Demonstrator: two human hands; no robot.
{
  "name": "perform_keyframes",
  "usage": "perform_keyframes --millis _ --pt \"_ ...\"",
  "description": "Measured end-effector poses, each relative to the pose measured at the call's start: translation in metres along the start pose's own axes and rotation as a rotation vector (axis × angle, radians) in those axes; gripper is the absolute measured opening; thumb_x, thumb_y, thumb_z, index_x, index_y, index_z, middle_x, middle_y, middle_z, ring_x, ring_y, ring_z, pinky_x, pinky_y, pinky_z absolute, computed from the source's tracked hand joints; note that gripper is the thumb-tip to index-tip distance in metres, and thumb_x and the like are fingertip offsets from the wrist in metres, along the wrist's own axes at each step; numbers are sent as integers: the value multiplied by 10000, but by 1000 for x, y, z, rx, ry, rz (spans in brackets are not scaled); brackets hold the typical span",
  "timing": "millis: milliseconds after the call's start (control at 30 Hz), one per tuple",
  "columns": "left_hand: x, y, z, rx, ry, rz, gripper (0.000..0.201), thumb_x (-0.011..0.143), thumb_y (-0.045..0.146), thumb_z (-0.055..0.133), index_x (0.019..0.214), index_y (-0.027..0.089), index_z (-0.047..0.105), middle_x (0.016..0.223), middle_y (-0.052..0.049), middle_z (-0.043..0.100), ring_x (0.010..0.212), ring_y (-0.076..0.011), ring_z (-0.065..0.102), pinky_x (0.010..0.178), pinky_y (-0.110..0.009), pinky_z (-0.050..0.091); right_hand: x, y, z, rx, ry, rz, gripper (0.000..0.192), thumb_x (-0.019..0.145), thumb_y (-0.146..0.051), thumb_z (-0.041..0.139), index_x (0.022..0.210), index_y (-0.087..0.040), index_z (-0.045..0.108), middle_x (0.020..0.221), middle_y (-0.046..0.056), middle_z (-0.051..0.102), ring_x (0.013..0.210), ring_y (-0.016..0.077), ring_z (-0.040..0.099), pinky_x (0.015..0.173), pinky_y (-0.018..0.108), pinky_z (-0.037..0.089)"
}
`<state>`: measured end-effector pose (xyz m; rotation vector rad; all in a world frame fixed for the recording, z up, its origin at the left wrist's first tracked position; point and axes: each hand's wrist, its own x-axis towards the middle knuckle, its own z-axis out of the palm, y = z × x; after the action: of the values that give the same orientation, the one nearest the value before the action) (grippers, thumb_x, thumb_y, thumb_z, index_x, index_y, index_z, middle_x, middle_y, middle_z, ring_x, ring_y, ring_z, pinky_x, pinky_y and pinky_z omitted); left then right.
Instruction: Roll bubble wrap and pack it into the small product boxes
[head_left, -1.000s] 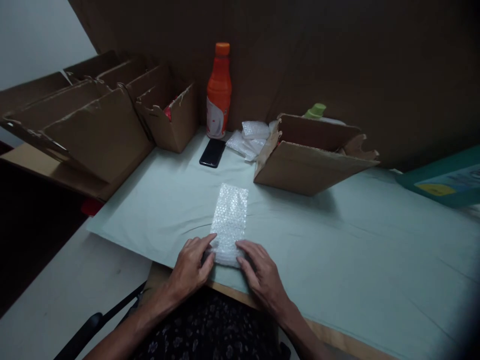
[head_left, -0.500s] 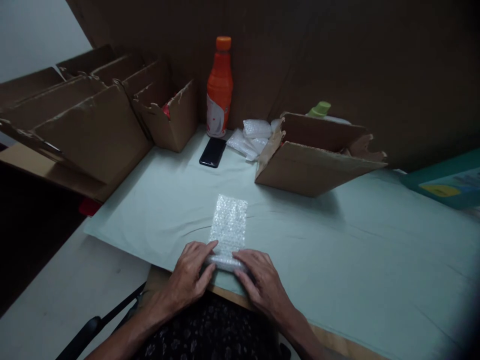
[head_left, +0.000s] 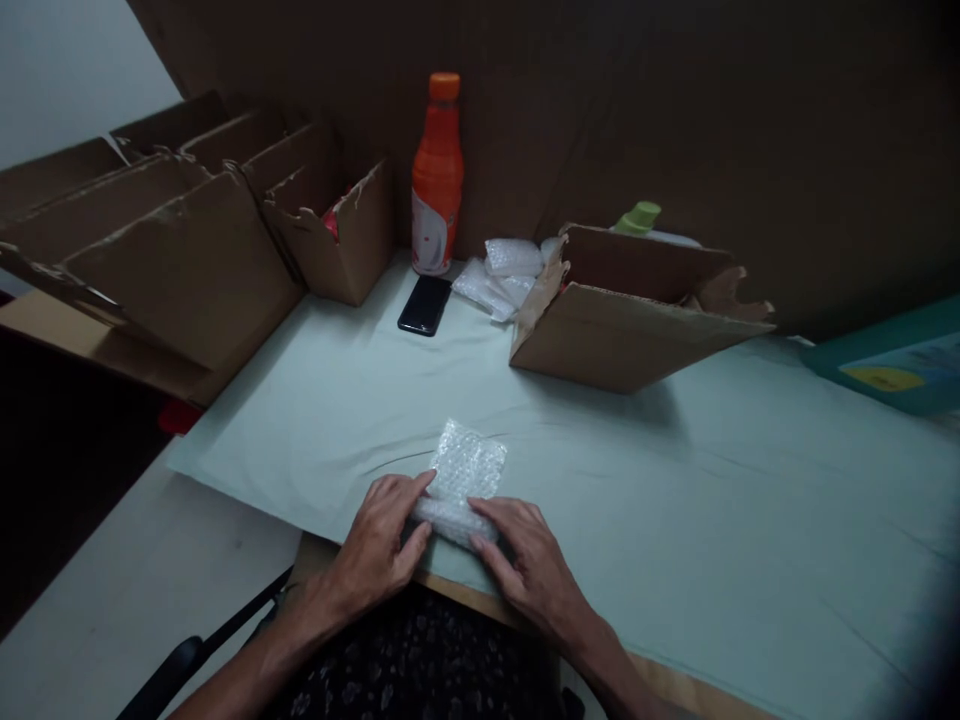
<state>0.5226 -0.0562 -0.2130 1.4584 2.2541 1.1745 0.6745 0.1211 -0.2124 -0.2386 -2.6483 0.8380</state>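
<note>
A strip of bubble wrap [head_left: 470,458] lies on the cloth-covered table, its near end rolled into a thick tube close to the table's front edge. My left hand [head_left: 386,528] grips the left end of the roll between thumb and fingers. At the right end, my right hand [head_left: 525,555] holds it the same way. The flat, unrolled part stretches away from me beyond the roll, slightly skewed to the right. Whatever the roll may contain is hidden by its layers.
Behind stand an orange bottle [head_left: 438,180], a black phone [head_left: 424,305] and several bubble-wrapped packets [head_left: 484,285]. An open cardboard box [head_left: 600,340] is at right, with a green container [head_left: 892,365] farther right. Torn-edged cardboard boxes [head_left: 187,260] line the left side.
The bubble wrap's flat part has become shorter and turned a little to the right, while the roll has grown thicker. Both hands have stayed nearly in place on it.
</note>
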Motion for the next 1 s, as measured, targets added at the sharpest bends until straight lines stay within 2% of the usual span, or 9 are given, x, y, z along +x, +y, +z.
perform_keyframes --millis 133,233,367,500,600,700,800,900,1000 --pt "25 -9 10 172 31 -52 448 932 219 550 1374 153 514 1036 -115 684 953 -270 596 869 -460 506 -3 0 3 -191 131 -78 378 953 -245 583 1329 -216 572 1270 138 662 1150 300 607 922 483 501" --pt "39 -14 13 170 80 -117 408 912 280 597 1298 149 580 994 -109 685 948 -279 607 893 -490 504 4 3 9 -251 80 -104 369 940 -214 591 1309 -210 589 1253 135 679 1120 305 622 917 490 498" --pt "28 -6 11 -269 167 -355 538 905 376 610 1390 174 495 1169 -134 666 1044 -253 641 870 -421 552 16 7 11 -38 132 74 290 965 -207 550 1248 -216 613 1112 93 739 990 252 677 871 425 539" --pt "10 11 18 -858 78 -554 756 895 402 612 1525 144 283 1345 -189 614 1192 -256 635 979 -402 528 14 -1 9 339 82 348 226 961 -313 567 1157 -221 632 1041 57 740 927 219 700 799 338 578" --pt "12 22 22 -964 42 -584 776 870 350 628 1527 113 288 1309 -179 649 1153 -249 650 993 -385 513 5 -4 5 370 48 303 184 945 -336 581 1067 -232 671 1117 73 722 1042 242 683 882 371 566" --pt "18 31 22 -720 18 -497 751 848 251 608 1533 149 318 1312 -145 644 1115 -230 643 881 -316 542 1 -2 -11 252 107 236 350 883 -376 672 1206 -241 653 1362 125 614 1214 294 609 992 445 518" --pt "20 35 25 -446 -106 -312 819 808 181 601 1563 202 284 1224 -108 665 954 -200 659 684 -261 541 3 -2 -33 287 -7 201 688 822 -406 750 1437 -240 489 1398 143 595 1150 270 646 934 401 553" --pt "20 33 32 -317 -196 -137 873 817 161 594 1591 226 196 1043 -60 693 809 -176 655 659 -277 550 7 -2 -49 245 -96 142 385 855 -330 715 1222 -245 637 1150 75 732 1014 234 688 874 360 558" --pt "37 30 31 -223 -193 50 851 830 187 636 1574 261 229 1137 -78 680 969 -218 673 823 -356 584 5 8 -58 100 -76 176 107 887 -259 653 990 -234 667 895 24 747 825 202 692 750 317 545"
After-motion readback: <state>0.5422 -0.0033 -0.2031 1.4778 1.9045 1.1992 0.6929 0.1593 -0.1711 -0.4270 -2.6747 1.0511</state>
